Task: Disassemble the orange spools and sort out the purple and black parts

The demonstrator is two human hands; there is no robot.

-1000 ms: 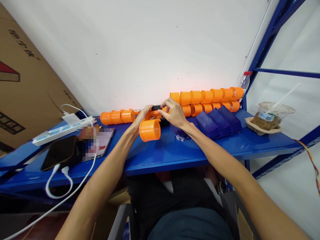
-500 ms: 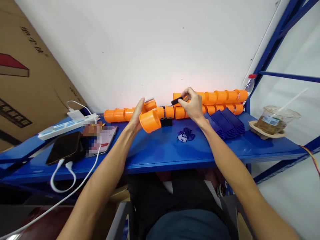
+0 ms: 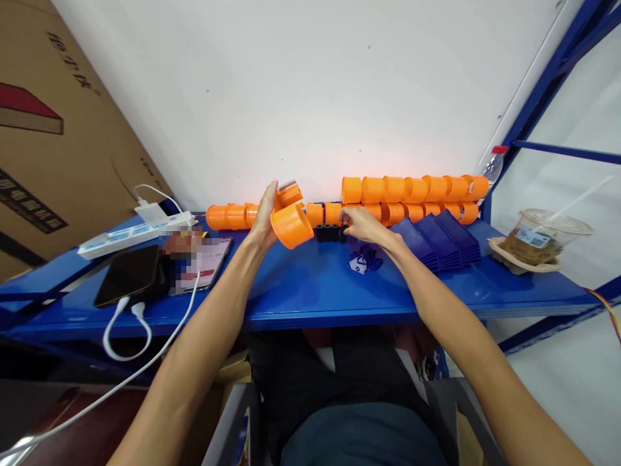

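Note:
My left hand (image 3: pixel 264 217) grips an orange plastic piece (image 3: pixel 290 213) made of a wide round cup and a smaller tube, held just above the blue shelf (image 3: pixel 310 288). My right hand (image 3: pixel 361 225) is lowered onto the shelf, its fingers pinched on a small black cylinder that stands against a short row of black cylinders (image 3: pixel 327 232). Behind them lies a long double row of orange cups (image 3: pixel 412 194) along the wall. Another short row of orange cups (image 3: pixel 233 215) lies left of my left hand.
Stacks of dark blue flat parts (image 3: pixel 436 236) and a small blue-and-white bag (image 3: pixel 363 260) lie right of my hands. Two phones (image 3: pixel 129 281) with white charging cables and a power strip (image 3: pixel 130 236) sit at the left. An iced drink cup (image 3: pixel 536 236) stands at the right.
My right hand has come down from beside the orange cups, with the black cylinder, to the row of black cylinders on the shelf. My left hand tilted the orange piece slightly.

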